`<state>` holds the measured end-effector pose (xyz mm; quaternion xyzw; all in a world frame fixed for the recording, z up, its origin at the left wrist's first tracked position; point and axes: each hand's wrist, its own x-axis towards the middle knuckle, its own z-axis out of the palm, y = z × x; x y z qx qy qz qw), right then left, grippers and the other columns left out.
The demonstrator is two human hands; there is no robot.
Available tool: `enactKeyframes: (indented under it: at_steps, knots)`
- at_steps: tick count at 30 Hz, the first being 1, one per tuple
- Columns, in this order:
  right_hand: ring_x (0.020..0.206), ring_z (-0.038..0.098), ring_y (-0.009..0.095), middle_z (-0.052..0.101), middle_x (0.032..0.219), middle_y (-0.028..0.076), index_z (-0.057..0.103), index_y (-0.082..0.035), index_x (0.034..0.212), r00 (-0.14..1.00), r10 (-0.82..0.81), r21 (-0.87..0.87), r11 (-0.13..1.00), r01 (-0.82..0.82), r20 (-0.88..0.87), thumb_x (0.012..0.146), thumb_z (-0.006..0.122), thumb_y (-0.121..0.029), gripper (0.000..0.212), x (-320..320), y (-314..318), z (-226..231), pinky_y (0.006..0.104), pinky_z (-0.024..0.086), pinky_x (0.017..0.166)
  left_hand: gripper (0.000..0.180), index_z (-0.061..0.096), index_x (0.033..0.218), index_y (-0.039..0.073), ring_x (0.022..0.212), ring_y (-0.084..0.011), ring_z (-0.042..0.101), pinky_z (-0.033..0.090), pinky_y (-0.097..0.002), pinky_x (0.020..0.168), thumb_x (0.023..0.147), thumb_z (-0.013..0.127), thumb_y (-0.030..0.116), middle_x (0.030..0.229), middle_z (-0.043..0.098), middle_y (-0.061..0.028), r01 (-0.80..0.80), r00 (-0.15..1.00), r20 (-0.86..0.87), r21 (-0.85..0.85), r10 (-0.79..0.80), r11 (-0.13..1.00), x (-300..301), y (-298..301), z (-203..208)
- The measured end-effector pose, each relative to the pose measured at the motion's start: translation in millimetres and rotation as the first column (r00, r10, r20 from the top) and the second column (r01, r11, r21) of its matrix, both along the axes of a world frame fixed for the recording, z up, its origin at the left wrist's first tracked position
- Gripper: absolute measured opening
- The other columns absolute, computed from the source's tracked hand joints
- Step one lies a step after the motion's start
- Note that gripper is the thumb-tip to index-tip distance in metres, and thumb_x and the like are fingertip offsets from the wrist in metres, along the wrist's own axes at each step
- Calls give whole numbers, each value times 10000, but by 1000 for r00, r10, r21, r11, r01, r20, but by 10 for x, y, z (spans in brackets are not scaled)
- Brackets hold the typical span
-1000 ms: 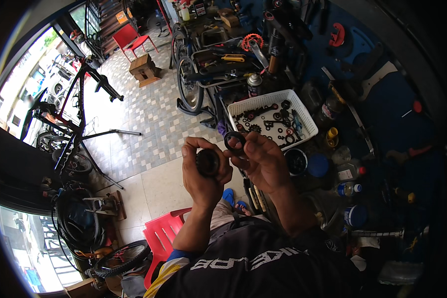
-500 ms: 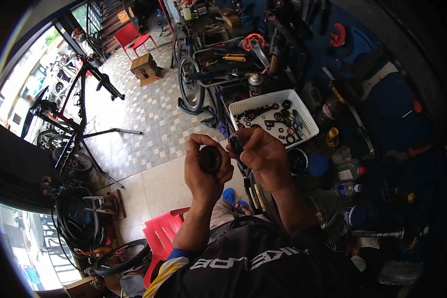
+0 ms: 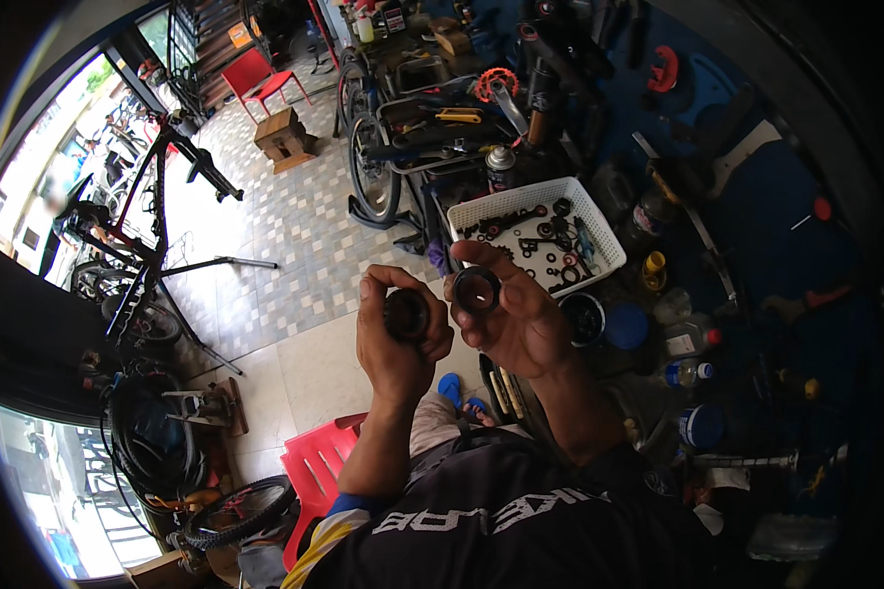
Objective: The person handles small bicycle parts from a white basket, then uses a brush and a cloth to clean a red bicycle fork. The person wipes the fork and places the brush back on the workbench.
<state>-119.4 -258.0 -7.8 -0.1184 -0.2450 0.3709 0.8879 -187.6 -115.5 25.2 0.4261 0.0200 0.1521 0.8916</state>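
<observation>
My left hand (image 3: pixel 393 339) is closed round a dark, hollow cylindrical part (image 3: pixel 406 315), its round opening facing up at me. Close beside it, my right hand (image 3: pixel 521 319) holds a dark ring-shaped part (image 3: pixel 477 292) between thumb and fingers. The ring's open face is turned toward me, and a small bright spot shows inside it. The two parts are apart, at about the same height in front of my body. Just beyond my right hand stands a white perforated basket (image 3: pixel 611 263) with several small dark bike parts, rings and bolts in it.
A cluttered workbench with a spray can (image 3: pixel 501 169), an orange chainring (image 3: pixel 498 84) and bottles (image 3: pixel 690 373) runs along the right. At left, a bike frame (image 3: pixel 157 206) hangs on a repair stand. A red chair (image 3: pixel 319 452) is beside me; a wooden stool (image 3: pixel 285 139) stands farther off.
My right hand has turned the ring so its open face now points at me; before, it was seen nearly edge-on. The right fingers have spread slightly. My left hand keeps its hold.
</observation>
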Motion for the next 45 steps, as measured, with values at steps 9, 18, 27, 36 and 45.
enactKeyframes:
  at_steps: [9,18,27,36,45]
  knots:
    - [1020,669,221,658,1155,118,462,-21,1415,996,28,-24,999,-30,-87,1041,568,-367,520,23,6,-28,309,611,780,441,435,1068,89,430,-91,282,225,-243,391,1111,230,477,588,465,-85,18,1000,-1,-17,-18,1000,1,4,-2]
    - [980,669,207,665,1146,122,486,-24,1400,998,-10,-58,998,6,-69,1029,587,-352,505,8,16,-22,347,582,775,442,438,1069,87,437,-88,293,227,-239,395,1107,253,487,594,474,-84,24,1000,-3,-5,-24,1000,15,-5,-16]
    - [914,637,123,626,1187,83,605,-15,1282,555,-309,-266,636,725,772,774,825,-42,554,-107,-60,238,266,544,778,404,465,1038,99,486,-129,489,355,-235,416,1089,279,454,633,525,-54,-87,994,-54,203,100,975,8,12,-100]
    - [895,650,157,649,1132,105,690,-52,1224,70,-206,40,486,873,976,761,900,-173,522,-101,-31,444,281,544,737,400,457,1033,71,609,-124,577,447,-230,530,1077,271,423,689,565,-49,-197,974,-17,436,226,878,12,-28,-106]
    - [995,667,281,630,1101,132,656,-37,1219,28,-168,59,490,869,985,788,856,-164,492,-129,-12,465,363,560,831,427,443,1002,70,513,-97,420,314,-246,481,1077,266,451,628,482,-17,-181,980,-14,340,197,923,-19,-42,-34]
